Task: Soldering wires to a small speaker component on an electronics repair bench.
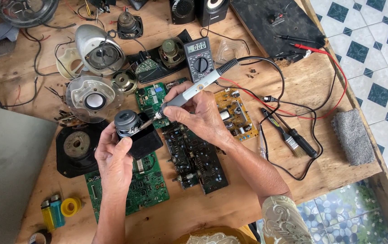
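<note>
- Right now my left hand (115, 158) is closed around a small speaker driver (127, 124), thumb and fingers curled on its black frame, holding it up just above the green circuit board (144, 183) near me.
- My right hand (198, 115) grips a grey soldering iron (189, 92) like a pen, fingers pinched tight low on the handle, its tip touching the side of the driver where the terminals seem to sit; the joint itself is too small to make out.
- What worries me: the hot tip is very near my left thumb, so a small slip of either hand could burn me.
- Holding the tip there too long could, I judge, soften the plastic or lift the terminal.
- The iron's black cord (275, 81) loops over the red probe lead (325, 86); a tug on it could drag the tip off its spot.
- The driver rests on nothing, so any wobble in my left wrist moves the joint.
- The wooden table (311, 77) is crowded: a multimeter (200, 58) just past the iron, a yellow board (234, 113) under my right wrist, a dark long board (194, 156) between my arms, loose speakers, a brush (293, 142).
- A grey sponge block (353, 135) lies at the right edge, with blue-and-white floor tiles (379, 58) beyond.
</note>
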